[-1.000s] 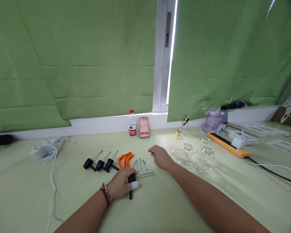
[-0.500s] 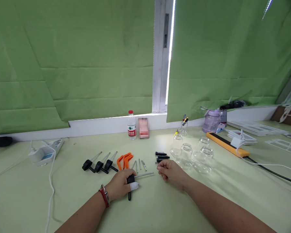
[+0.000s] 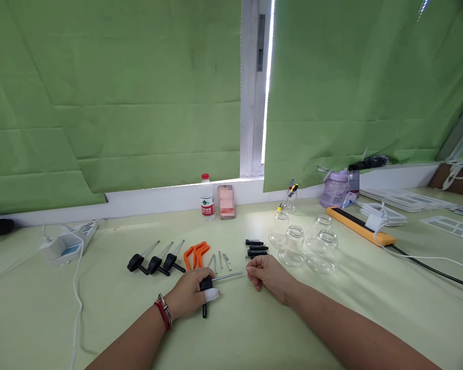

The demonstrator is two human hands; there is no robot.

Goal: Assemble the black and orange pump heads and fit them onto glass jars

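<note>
My left hand (image 3: 187, 294) is closed around the black head of a crank-like part (image 3: 206, 284), whose thin metal rod points right. White tape wraps one finger of that hand. Just beyond the rod's tip, my right hand (image 3: 269, 275) has its fingers pinched together; whatever may be between them is too small to make out. Behind the right hand lie black cylindrical pieces with springs (image 3: 257, 248). Between the hands and farther back are several small metal pins (image 3: 221, 259) and orange bent pieces (image 3: 196, 254). Three similar black parts with rods (image 3: 154, 264) lie at the left.
Several clear glass jars (image 3: 293, 249) stand right of my right hand. A water bottle (image 3: 207, 200) and a pink box (image 3: 226, 202) are against the wall. An orange power strip (image 3: 360, 226) lies at right, a white one (image 3: 69, 246) with a trailing cable at left.
The view has shifted slightly. My right hand's pinched fingers are a little nearer the rod's tip; my left hand keeps its hold on the crank-like part.
</note>
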